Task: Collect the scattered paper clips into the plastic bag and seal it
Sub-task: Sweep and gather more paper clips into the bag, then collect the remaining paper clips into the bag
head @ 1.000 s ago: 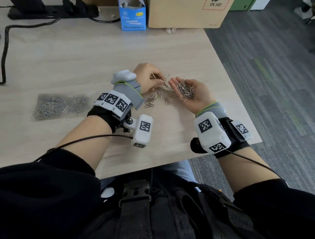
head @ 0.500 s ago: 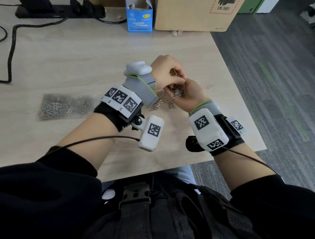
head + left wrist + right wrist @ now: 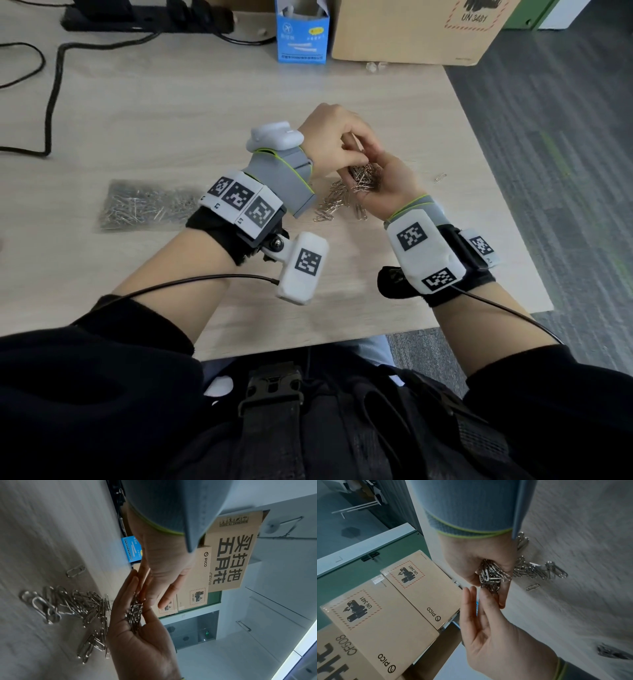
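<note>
My right hand [image 3: 399, 192] is cupped palm up just above the desk and holds a heap of silver paper clips [image 3: 364, 175] in its curled fingers. Over it my left hand [image 3: 329, 140] reaches down, its fingertips meeting the right hand's fingers at the heap. The right wrist view shows the left hand's fingers [image 3: 481, 605] straight and holding nothing. More loose clips [image 3: 334, 202] lie on the desk under and left of the hands. One stray clip [image 3: 440, 177] lies to the right. The clear plastic bag [image 3: 147, 205], part full of clips, lies flat at the left.
A blue carton [image 3: 301, 37] and a brown cardboard box [image 3: 411, 34] stand at the desk's far edge. A black power strip [image 3: 144, 17] and cable [image 3: 51, 102] lie at the back left. The desk edge [image 3: 513, 222] drops to carpet on the right.
My left hand lifted from the pile on the desk and came over the right palm. The right hand curled from flat and open to cupped around its clips.
</note>
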